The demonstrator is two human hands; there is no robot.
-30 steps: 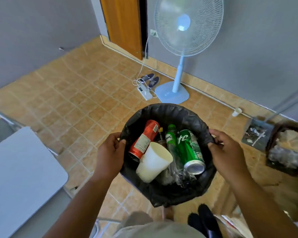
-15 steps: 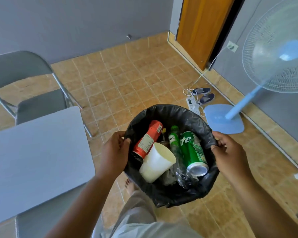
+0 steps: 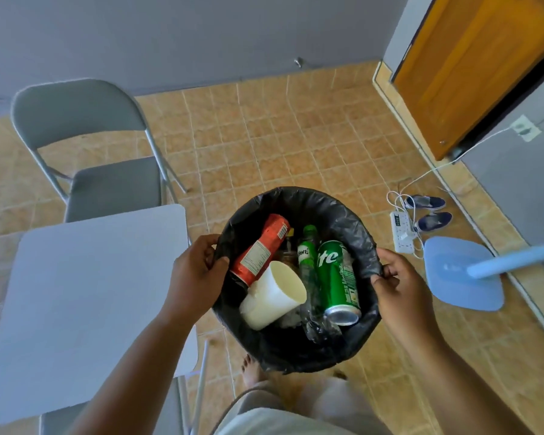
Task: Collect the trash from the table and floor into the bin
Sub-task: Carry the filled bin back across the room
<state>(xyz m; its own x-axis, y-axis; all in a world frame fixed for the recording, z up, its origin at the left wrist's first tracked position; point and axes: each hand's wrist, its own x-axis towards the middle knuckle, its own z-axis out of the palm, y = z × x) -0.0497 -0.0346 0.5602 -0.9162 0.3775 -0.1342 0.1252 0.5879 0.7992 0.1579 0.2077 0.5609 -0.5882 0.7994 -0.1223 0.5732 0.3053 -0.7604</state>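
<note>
The left hand (image 3: pixel 195 277) and the right hand (image 3: pixel 399 287) grasp opposite rims of the round bin with crinkled black plastic liner (image 3: pixel 299 199), fingers curled over its edge. Inside lie a smooth green metal can (image 3: pixel 338 281) and a white paper cup (image 3: pixel 274 295)

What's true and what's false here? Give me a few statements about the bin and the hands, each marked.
1. The left hand and the right hand both grip the rim of the bin. True.
2. The green can stands upright. False: it lies tilted inside the bin.
3. A white cup lies in the bin beside a red can. True.
4. The bin's liner is white. False: it is black.
</note>
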